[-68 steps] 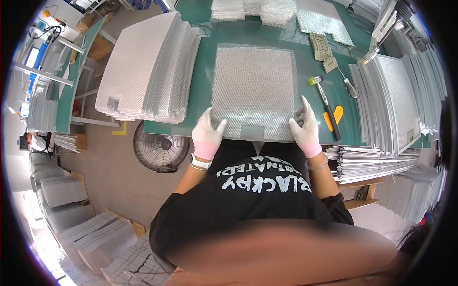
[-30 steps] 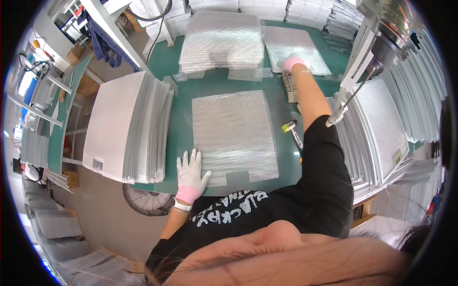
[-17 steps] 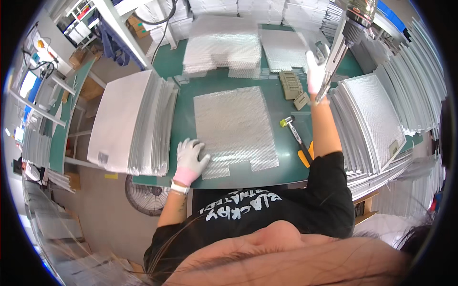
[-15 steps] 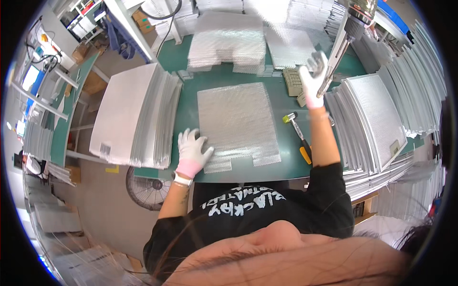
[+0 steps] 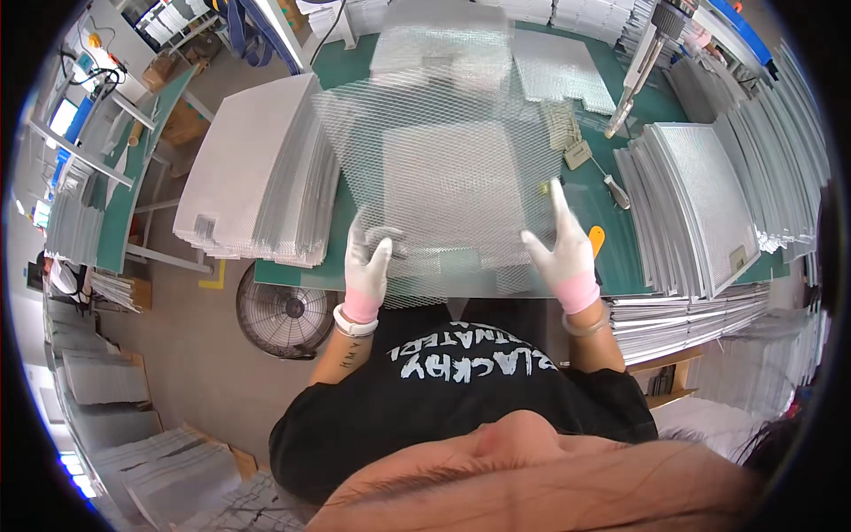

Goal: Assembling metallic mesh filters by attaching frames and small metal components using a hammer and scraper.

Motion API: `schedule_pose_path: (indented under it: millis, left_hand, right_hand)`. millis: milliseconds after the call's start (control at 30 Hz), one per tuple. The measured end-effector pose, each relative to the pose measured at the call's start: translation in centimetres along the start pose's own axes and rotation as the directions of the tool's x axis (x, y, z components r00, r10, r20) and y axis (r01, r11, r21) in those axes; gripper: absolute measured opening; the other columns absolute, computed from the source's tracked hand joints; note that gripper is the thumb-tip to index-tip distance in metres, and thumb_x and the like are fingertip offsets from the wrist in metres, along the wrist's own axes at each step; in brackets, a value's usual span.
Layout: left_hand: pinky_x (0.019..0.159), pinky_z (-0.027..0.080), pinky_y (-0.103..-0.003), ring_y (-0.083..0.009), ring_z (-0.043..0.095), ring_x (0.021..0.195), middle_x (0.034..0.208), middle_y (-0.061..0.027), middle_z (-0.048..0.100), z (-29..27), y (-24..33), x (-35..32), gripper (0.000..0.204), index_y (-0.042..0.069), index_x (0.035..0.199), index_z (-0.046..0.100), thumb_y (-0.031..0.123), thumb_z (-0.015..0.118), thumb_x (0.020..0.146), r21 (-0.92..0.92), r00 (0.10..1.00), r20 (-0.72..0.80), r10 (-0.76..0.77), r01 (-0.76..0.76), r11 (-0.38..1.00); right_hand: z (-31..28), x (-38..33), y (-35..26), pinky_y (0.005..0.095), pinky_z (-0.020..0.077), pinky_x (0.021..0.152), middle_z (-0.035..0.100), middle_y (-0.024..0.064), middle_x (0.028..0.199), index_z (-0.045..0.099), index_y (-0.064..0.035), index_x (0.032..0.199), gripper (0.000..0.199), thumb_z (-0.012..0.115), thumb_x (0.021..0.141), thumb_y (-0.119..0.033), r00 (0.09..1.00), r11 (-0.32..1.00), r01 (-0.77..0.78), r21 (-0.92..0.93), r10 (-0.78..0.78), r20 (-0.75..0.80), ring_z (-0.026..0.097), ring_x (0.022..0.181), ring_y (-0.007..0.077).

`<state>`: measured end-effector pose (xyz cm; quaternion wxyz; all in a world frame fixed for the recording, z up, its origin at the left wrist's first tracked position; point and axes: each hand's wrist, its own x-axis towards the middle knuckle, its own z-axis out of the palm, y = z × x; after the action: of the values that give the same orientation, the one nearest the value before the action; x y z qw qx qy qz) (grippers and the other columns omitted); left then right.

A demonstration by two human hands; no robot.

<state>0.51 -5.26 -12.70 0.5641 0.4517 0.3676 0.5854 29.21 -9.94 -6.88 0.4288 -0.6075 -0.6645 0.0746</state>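
two gloved hands, seen from above, are well apart on either side of a see-through mesh sheet [image 5: 443,213]; the sheet is raised and tilted over the near part of a green desk [image 5: 625,253], its far left corner overlapping the view of a tall stack of pale panels [image 5: 253,168]; the left hand [image 5: 368,266] is at the sheet's left edge, thumb in front and fingers seen through the mesh; the right hand [image 5: 566,253] is at the right edge, thumb and forefinger spread wide; how firmly either one grips cannot be told; beneath the raised mesh, a denser silvery sheet [image 5: 448,160] lies on the desk, visible through it; beyond, at the far side, are a thick pile of similar sheets [image 5: 441,40] and a lower pile [image 5: 563,66] to its right; right of the mesh lie a beige block [image 5: 578,155], a screwdriver [image 5: 618,192] and an orange tool [image 5: 597,239], the last just beside the right hand; farther right stands another row of panels [image 5: 700,208]; a round fan [image 5: 288,306] is on the floor at left.
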Motion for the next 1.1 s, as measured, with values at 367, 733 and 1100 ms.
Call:
schedule_pose_path:
  millis: [367, 733, 1100]
  left_hand:
    - [0.087, 0.048, -0.042, -0.036, 0.058, 0.099, 0.107, -0.0199, 0.059, 0.3, -0.7, 2.5, 0.075, -0.002, 0.132, 0.048, 0.031, 0.08, 0.073, 0.932, 0.97, 0.222, 0.101, -0.241, 0.27]
    - [0.093, 0.047, -0.04, -0.0355, 0.057, 0.106, 0.115, -0.0215, 0.056, 0.1, -4.3, 5.5, 0.077, 0.003, 0.137, 0.045, 0.041, 0.075, 0.077, 0.983, 0.988, 0.143, -0.05, -0.137, 0.119]
    - [0.093, 0.047, -0.041, -0.0376, 0.056, 0.109, 0.121, -0.0236, 0.053, 0.6, -3.5, 6.5, 0.079, 0.008, 0.14, 0.045, 0.041, 0.076, 0.076, 0.989, 0.987, 0.113, -0.11, -0.101, 0.111]
  right_hand:
    - [3.3, 1.1, 4.2, 0.039, 0.0471, 0.095, 0.06, 0.0253, 0.119, 0.043, -0.0001, 0.138, 0.073, 0.072, 0.077, -0.027, 0.955, 0.978, -0.183, -0.098, 0.201, 0.219, 0.06, 0.11, 0.0362]
    - [7.1, 1.6, 7.9, 0.0409, 0.0493, 0.088, 0.059, 0.0199, 0.115, 0.044, -0.0038, 0.138, 0.074, 0.071, 0.079, -0.039, 0.907, 0.918, -0.211, -0.337, 0.313, 0.283, 0.061, 0.102, 0.0358]
    - [6.8, 2.3, 8.0, 0.0421, 0.0505, 0.085, 0.059, 0.0196, 0.108, 0.05, -0.0057, 0.134, 0.066, 0.065, 0.084, -0.046, 0.871, 0.89, -0.16, -0.427, 0.331, 0.364, 0.062, 0.098, 0.0354]
